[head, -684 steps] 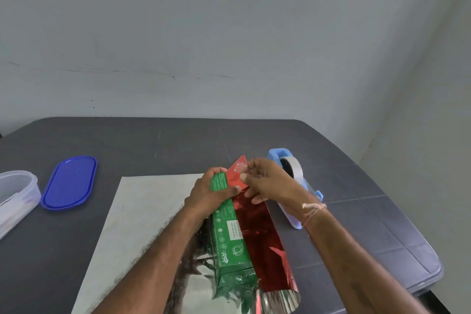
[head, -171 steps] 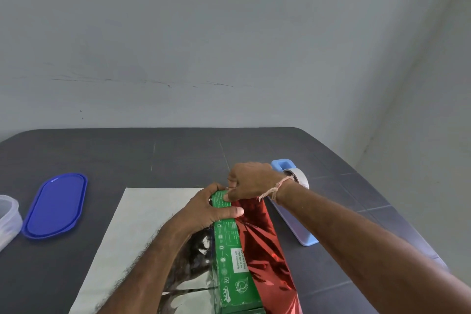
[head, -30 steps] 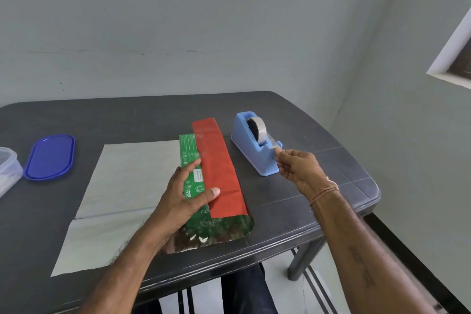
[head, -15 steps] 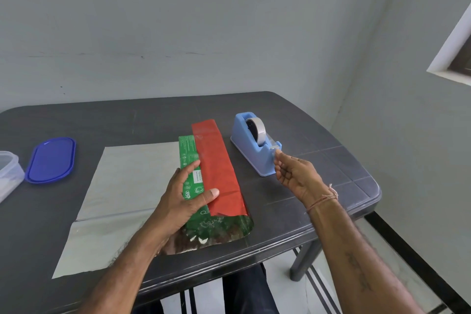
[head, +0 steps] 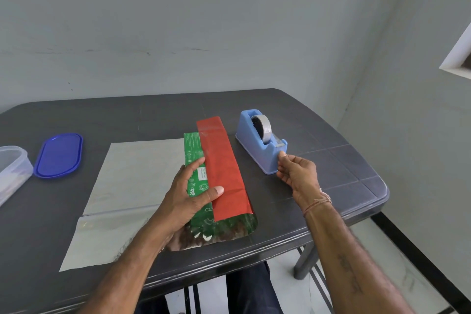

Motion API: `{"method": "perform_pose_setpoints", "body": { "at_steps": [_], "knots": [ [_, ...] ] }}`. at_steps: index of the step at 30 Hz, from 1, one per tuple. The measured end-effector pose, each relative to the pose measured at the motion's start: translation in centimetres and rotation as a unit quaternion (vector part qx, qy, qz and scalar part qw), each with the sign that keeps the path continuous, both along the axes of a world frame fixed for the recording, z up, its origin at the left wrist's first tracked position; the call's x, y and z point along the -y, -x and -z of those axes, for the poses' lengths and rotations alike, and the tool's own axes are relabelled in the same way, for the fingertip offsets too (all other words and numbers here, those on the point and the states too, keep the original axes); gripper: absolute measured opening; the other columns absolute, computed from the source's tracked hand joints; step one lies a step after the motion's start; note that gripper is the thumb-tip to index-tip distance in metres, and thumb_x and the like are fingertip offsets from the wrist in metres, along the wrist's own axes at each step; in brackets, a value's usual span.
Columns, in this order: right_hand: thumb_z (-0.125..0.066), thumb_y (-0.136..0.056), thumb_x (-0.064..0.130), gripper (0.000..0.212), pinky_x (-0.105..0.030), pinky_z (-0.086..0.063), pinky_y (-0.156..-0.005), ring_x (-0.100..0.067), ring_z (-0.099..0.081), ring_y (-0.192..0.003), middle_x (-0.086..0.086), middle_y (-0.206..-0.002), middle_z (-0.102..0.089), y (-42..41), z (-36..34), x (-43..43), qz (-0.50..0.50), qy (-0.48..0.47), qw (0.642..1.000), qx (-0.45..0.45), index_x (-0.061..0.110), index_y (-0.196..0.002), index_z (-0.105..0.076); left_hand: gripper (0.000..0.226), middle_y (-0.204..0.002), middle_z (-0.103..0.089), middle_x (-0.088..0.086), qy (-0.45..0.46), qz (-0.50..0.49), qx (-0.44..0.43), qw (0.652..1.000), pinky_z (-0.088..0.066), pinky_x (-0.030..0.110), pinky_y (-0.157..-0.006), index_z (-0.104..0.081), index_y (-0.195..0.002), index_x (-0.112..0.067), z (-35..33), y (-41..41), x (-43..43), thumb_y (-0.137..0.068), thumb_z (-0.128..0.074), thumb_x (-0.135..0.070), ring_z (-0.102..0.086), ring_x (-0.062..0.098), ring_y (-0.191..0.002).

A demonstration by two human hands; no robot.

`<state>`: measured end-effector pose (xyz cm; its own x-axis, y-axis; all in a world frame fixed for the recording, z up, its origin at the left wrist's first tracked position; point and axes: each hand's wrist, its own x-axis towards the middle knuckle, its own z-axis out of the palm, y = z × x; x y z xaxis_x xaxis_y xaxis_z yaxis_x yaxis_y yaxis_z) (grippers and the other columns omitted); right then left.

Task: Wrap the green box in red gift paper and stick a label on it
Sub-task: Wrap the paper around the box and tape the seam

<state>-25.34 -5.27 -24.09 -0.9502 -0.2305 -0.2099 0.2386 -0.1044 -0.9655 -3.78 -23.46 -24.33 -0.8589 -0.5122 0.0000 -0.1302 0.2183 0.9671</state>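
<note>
1. Your green box [head: 195,160] lies lengthwise near the table's [head: 356,186] front edge. Red gift paper [head: 224,168] is folded over its right half.
2. Your left hand [head: 188,194] rests flat on the box, fingers spread, thumb pressing the paper's edge.
3. Your right hand [head: 297,171], just beside the tape dispenser [head: 260,145], pinches thumb to forefinger, seemingly on a clear tape strip [head: 280,148] that is hard to make out.
4. Tabletop shows from dispenser to right corner. The clear container [head: 12,171] at left is cut off.
</note>
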Motion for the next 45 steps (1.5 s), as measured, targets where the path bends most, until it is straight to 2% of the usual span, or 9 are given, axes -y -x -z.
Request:
{"method": "perform_pose_setpoints", "body": {
  "at_steps": [6, 12, 18, 22, 26, 31, 38, 41, 45],
  "knots": [
    [-0.076, -0.091, 0.018, 0.018, -0.033, -0.064, -0.076, -0.013, -0.064, -0.064, -0.016, -0.087, -0.072, -0.6, 1.0, -0.1, 0.036, -0.094, 0.995, -0.022, 0.002, -0.085, -0.071, 0.085, -0.142, -0.033, -0.026, 0.003, 0.002, -0.001, 1.0, -0.031, 0.034, -0.115, -0.036, -0.151, -0.047, -0.1, -0.1, -0.1, -0.078, -0.079, -0.049, -0.031, 0.0, -0.133],
    [-0.068, -0.096, 0.028, 0.021, -0.027, -0.054, -0.071, -0.014, -0.057, -0.079, -0.005, -0.082, -0.059, -4.8, -1.2, -1.1, -0.145, -0.063, 0.985, -0.066, 0.008, -0.091, -0.069, 0.089, -0.146, -0.03, -0.025, 0.018, 0.021, -0.005, 1.0, -0.029, 0.028, -0.111, -0.032, -0.153, -0.046, 0.0, -0.2, 0.2, -0.079, -0.08, -0.051, -0.029, 0.0, -0.136],
    [-0.068, -0.096, 0.033, 0.026, -0.02, -0.046, -0.077, -0.006, -0.056, -0.079, 0.002, -0.083, -0.063, -6.8, -6.9, 3.1, -0.363, -0.193, 0.879, -0.241, 0.007, -0.093, -0.071, 0.093, -0.146, -0.042, -0.017, 0.004, 0.024, -0.025, 0.999, -0.049, 0.016, -0.096, -0.036, -0.153, -0.041, 0.8, 0.1, 0.6, -0.074, -0.085, -0.051, -0.051, 0.002, -0.129],
    [-0.073, -0.093, 0.032, 0.025, -0.026, -0.054, -0.083, -0.01, -0.064, -0.08, -0.01, -0.089, -0.073, -6.9, -8.3, 6.4, -0.462, -0.292, 0.797, -0.259, 0.007, -0.091, -0.073, 0.101, -0.148, -0.043, -0.012, -0.016, 0.027, -0.038, 0.999, -0.058, 0.034, -0.1, -0.041, -0.149, -0.044, 1.3, 0.3, 1.1, -0.063, -0.09, -0.059, -0.058, 0.012, -0.128],
    [-0.074, -0.091, 0.035, 0.027, -0.035, -0.055, -0.09, -0.011, -0.064, -0.082, -0.011, -0.092, -0.075, -6.5, -8.1, 7.6, -0.485, -0.341, 0.765, -0.25, 0.008, -0.092, -0.075, 0.105, -0.149, -0.039, -0.012, -0.002, 0.029, -0.04, 0.999, -0.057, 0.034, -0.101, -0.041, -0.15, -0.044, 1.6, 0.4, 1.2, -0.057, -0.087, -0.066, -0.055, 0.01, -0.13],
    [-0.072, -0.093, 0.035, 0.019, -0.022, -0.045, -0.078, -0.001, -0.059, -0.073, 0.01, -0.077, -0.067, -6.9, -9.5, 8.2, -0.526, -0.373, 0.727, -0.235, 0.018, -0.085, -0.07, 0.11, -0.152, -0.036, -0.011, 0.014, 0.022, -0.033, 0.999, -0.054, 0.034, -0.105, -0.04, -0.15, -0.046, 1.8, 0.6, 1.4, -0.053, -0.084, -0.076, -0.05, 0.011, -0.134],
    [-0.074, -0.089, 0.046, 0.018, -0.03, -0.048, -0.095, -0.007, -0.067, -0.091, 0.012, -0.088, -0.075, -6.8, -10.6, 9.7, -0.547, -0.447, 0.661, -0.254, 0.028, -0.086, -0.075, 0.102, -0.151, -0.037, -0.007, 0.022, 0.019, -0.024, 0.999, -0.051, 0.022, -0.1, -0.037, -0.152, -0.042, 1.5, 0.6, 1.1, -0.063, -0.082, -0.062, -0.049, 0.014, -0.134],
    [-0.073, -0.09, 0.046, 0.021, -0.029, -0.05, -0.09, -0.009, -0.066, -0.089, 0.008, -0.093, -0.074, -7.2, -10.6, 10.1, -0.541, -0.479, 0.631, -0.282, 0.025, -0.087, -0.073, 0.103, -0.153, -0.037, -0.007, 0.03, 0.018, -0.021, 0.999, -0.046, 0.014, -0.096, -0.036, -0.154, -0.039, 1.2, 0.5, 1.0, -0.063, -0.081, -0.061, -0.048, 0.012, -0.135],
    [-0.074, -0.089, 0.043, 0.03, -0.025, -0.049, -0.074, -0.009, -0.062, -0.079, -0.001, -0.094, -0.073, -7.6, -10.0, 10.8, -0.527, -0.523, 0.579, -0.337, 0.014, -0.097, -0.075, 0.106, -0.15, -0.039, -0.008, 0.04, 0.017, -0.014, 0.999, -0.046, 0.026, -0.108, -0.037, -0.151, -0.041, 1.2, 0.5, 1.0, -0.06, -0.083, -0.071, -0.048, 0.013, -0.135]
  ]
}}
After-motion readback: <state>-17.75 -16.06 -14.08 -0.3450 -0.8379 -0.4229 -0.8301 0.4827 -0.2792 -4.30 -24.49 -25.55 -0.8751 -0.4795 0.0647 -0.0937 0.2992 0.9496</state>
